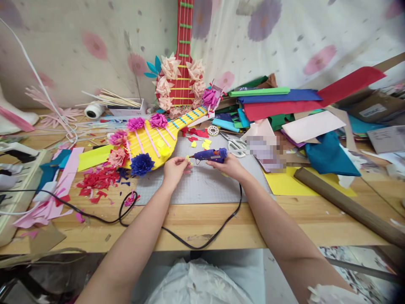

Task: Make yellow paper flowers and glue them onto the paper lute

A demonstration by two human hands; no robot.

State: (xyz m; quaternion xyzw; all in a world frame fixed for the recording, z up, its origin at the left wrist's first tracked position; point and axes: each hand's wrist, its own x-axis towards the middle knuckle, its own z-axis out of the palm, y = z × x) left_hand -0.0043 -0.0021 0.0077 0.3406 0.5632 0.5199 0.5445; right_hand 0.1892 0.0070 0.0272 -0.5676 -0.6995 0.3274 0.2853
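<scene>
My right hand (233, 167) is closed around a blue hot glue gun (212, 155), its nozzle pointing left. At the nozzle tip, my left hand (176, 170) pinches a small yellow paper piece (189, 158). Just beyond the left hand lies a yellow paper instrument (154, 143) with pink strips and paper flowers, among them a dark blue flower (142, 164). Several yellow paper bits (206, 144) rest on the grey cutting mat (202, 185) behind the glue gun. A black cord (218, 234) runs from the gun along the table front.
A red paper instrument (182, 88) with pale flowers stands at the back. White-handled scissors (237, 147), a tape roll (213, 130) and coloured paper sheets (281, 105) lie to the right. Red paper scraps (98, 181) are on the left; a brown roll (344, 204) lies front right.
</scene>
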